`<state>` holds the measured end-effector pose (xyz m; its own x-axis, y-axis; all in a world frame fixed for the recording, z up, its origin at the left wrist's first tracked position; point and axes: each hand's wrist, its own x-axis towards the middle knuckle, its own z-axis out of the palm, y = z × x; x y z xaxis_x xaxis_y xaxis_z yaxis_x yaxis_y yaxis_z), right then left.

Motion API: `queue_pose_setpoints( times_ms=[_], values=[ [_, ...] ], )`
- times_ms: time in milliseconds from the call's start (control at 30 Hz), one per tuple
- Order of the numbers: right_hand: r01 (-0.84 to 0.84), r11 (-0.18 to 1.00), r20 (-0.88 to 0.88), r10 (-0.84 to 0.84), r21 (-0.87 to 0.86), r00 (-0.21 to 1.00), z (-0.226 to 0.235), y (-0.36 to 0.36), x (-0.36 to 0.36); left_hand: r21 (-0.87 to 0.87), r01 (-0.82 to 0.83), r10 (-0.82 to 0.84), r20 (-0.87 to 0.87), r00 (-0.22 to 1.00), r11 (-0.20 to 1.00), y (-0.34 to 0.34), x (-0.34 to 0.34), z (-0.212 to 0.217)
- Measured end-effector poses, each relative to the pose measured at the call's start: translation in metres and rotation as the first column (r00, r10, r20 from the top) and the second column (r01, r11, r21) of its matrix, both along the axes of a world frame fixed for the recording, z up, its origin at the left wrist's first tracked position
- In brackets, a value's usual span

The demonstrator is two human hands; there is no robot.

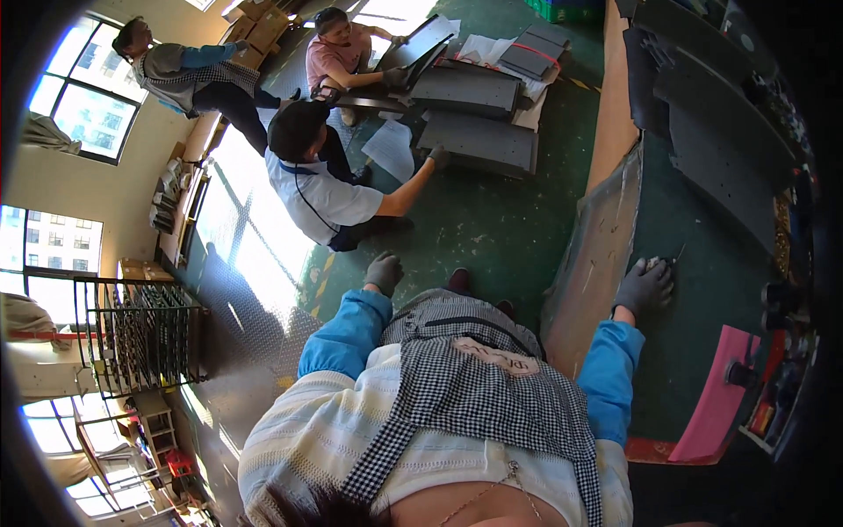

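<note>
Down low, right hand [645, 285] presses green worktable [694, 228] — left hand [383, 271] hangs free.

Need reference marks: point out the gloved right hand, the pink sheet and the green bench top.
right hand [644, 285], head view, back of the grey glove.
pink sheet [716, 395], head view, its middle.
green bench top [694, 237], head view, bare surface.

Matt green mat [702, 290], knitted grey glove on right hand [644, 285].

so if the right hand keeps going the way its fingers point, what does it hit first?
The right hand lies flat on the green table mat, fingers pointing up and away. Just past the fingertips is a small thin dark tool; beyond it, bare mat, then the dark grey panels. Depth is unclear.
</note>
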<state>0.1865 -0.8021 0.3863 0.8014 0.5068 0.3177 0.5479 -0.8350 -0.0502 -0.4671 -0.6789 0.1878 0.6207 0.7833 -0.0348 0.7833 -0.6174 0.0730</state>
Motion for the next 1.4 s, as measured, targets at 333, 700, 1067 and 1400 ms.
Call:
queue_pose_setpoints(
  times_ms=[333, 700, 1067, 1400],
  values=[
    [0.099, 0.993, -0.045, -0.102, -0.066, 0.994, -0.004, -0.042, 0.01, -0.075, -0.238, 0.233, 0.609, 0.758, 0.968, 0.177, 0.179, 0.206],
    [0.089, 0.996, -0.076, -0.09, -0.017, 0.993, -0.003, -0.05, 0.014, -0.801, 0.595, 0.993, -0.005, -0.115, 0.064, 0.107, 0.23, 0.121],
    [0.034, 0.999, -0.075, -0.03, 0.04, 0.997, 0.003, -0.031, 0.007, -0.864, 0.494, 0.967, 0.198, 0.163, 0.093, 0.004, 0.15, 0.039],
    [0.098, 0.995, 0.142, -0.095, -0.014, 0.985, -0.016, -0.103, 0.038, -0.968, 0.221, 0.993, -0.114, 0.036, -0.119, -0.006, 0.215, 0.032]
  ],
)
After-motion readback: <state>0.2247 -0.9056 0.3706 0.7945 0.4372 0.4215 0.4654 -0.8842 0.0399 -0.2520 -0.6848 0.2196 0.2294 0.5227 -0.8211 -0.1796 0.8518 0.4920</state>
